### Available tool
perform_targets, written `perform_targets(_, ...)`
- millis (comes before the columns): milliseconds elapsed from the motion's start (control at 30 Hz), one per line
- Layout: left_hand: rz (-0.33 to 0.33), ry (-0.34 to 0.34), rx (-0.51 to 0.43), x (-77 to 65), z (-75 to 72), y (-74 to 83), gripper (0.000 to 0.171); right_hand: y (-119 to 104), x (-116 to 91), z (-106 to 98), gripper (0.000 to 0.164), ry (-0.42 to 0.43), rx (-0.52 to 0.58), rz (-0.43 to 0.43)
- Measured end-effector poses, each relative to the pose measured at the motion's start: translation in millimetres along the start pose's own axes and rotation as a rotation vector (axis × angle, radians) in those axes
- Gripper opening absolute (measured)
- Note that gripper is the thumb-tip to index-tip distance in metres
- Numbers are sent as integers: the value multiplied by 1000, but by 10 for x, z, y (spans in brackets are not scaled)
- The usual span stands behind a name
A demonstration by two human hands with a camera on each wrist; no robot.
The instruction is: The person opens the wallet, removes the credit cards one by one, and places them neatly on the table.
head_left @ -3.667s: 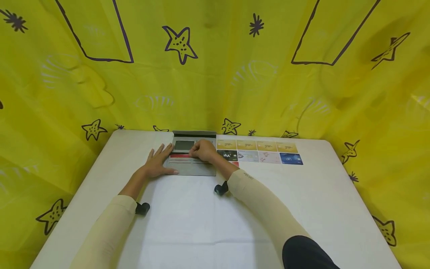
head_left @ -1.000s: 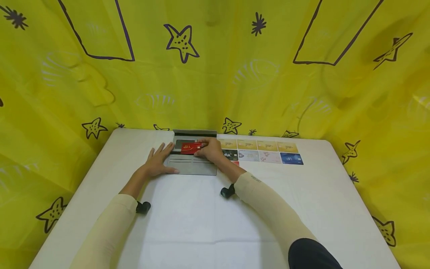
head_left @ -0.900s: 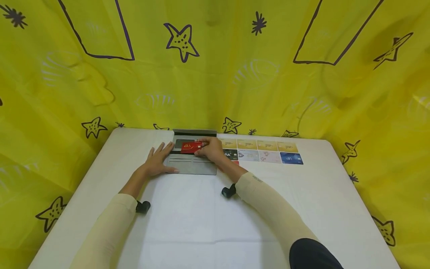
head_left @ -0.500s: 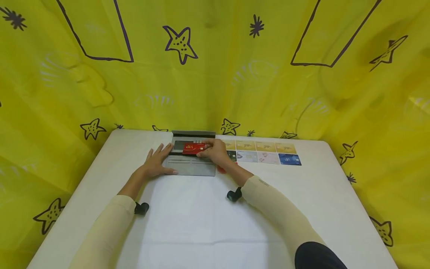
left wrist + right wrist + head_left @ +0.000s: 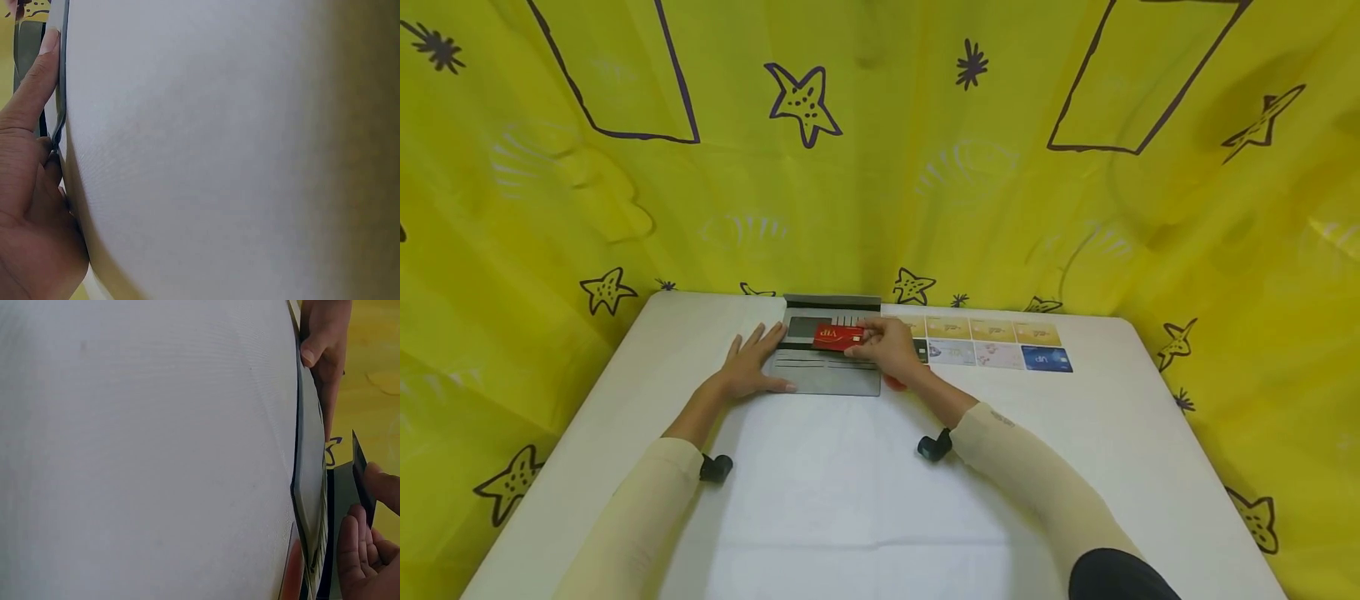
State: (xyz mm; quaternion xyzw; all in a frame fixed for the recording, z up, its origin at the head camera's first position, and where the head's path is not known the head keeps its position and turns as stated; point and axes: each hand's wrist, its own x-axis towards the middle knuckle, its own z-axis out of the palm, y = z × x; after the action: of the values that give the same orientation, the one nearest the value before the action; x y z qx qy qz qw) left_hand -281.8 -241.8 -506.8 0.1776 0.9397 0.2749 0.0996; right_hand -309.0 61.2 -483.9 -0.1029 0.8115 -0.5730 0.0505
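A grey wallet lies unfolded at the table's far side, with card slots on both halves and a dark window on the upper left. My left hand rests on its left edge, fingers spread, thumb along the lower corner; the left wrist view shows the thumb on the wallet's rim. Over the middle fold, my right hand pinches the right end of a red VIP card between thumb and fingers. In the right wrist view the card appears edge-on, tilted above the wallet.
Right of the wallet, cards lie in rows: gold ones behind, then a black card partly covered by my hand, pale ones and a blue VIP card. A red card shows under my right wrist. A yellow curtain hangs behind.
The red card sat in a wallet slot with only a strip showing; now it is out, held over the fold. My right hand has since drifted slightly right with it. The left hand stays put.
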Motion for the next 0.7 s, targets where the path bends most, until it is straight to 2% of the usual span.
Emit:
perform_targets(233, 20, 10, -7, -7, -25, 18, 115, 30, -115, -85, 55, 2, -73, 22)
perform_targets(500, 8, 9, -1, 8, -25, 3, 115, 102, -209, -236, 55, -6, -35, 1)
perform_targets(700, 6, 7, -3, 5, 2, -9, 115, 129, -286, -302, 54, -14, -61, 1)
